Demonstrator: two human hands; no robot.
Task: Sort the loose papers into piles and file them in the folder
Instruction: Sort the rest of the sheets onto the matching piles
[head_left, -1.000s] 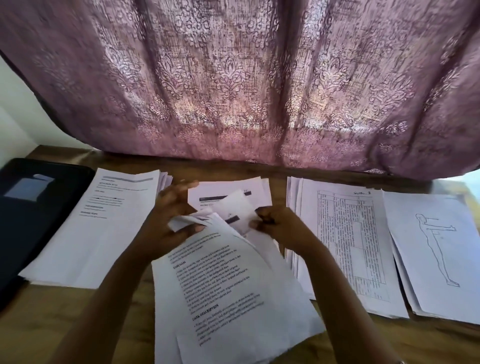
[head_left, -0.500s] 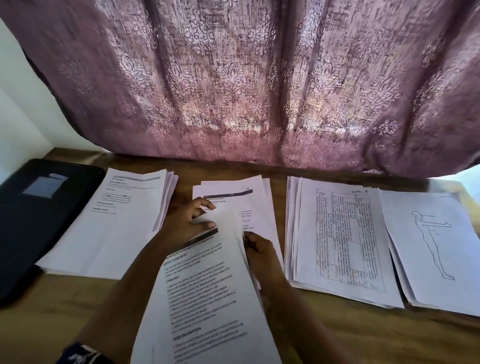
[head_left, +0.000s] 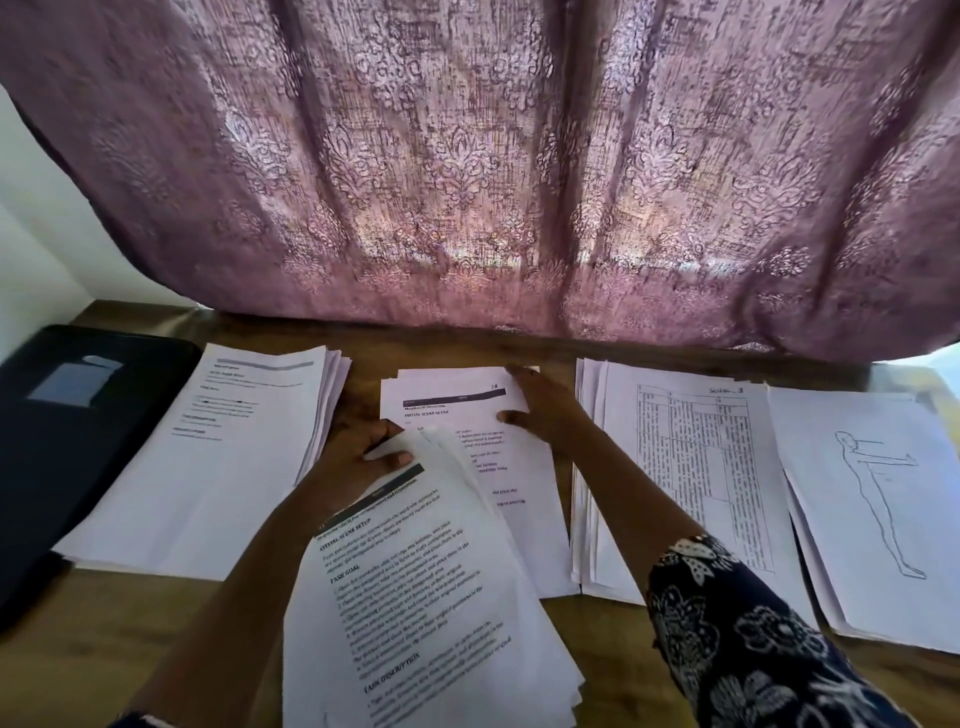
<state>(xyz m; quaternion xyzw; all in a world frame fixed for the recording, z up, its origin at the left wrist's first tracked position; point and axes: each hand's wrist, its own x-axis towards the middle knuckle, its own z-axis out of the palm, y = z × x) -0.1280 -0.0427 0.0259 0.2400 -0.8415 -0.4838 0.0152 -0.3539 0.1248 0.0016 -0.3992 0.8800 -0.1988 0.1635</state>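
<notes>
Right hand (head_left: 540, 410) has gone forward since half a second ago, from beside the held sheets up onto the middle pile (head_left: 457, 395). It lies flat there, fingers spread, gripping nothing. Left hand (head_left: 363, 460) keeps hold of the unsorted stack (head_left: 415, 597), thumb over its top corner.

Head view, the only one we have. Four piles sit on the wooden table (head_left: 130, 623): left pile (head_left: 223, 467), middle pile, grid-sheet pile (head_left: 691, 467) and figure-drawing pile (head_left: 878, 493). The unsorted stack overlaps the middle pile's near half.

Risk, as we judge it: the stack is fanned and held at one corner. It could slip and spill over the middle pile, mixing sorted sheets with unsorted. A push from the flat hand could skew that pile toward its neighbour.

Folder (head_left: 78, 457) lies far left, black, apparently closed, just beside the left pile. We see no papers in it.
</notes>
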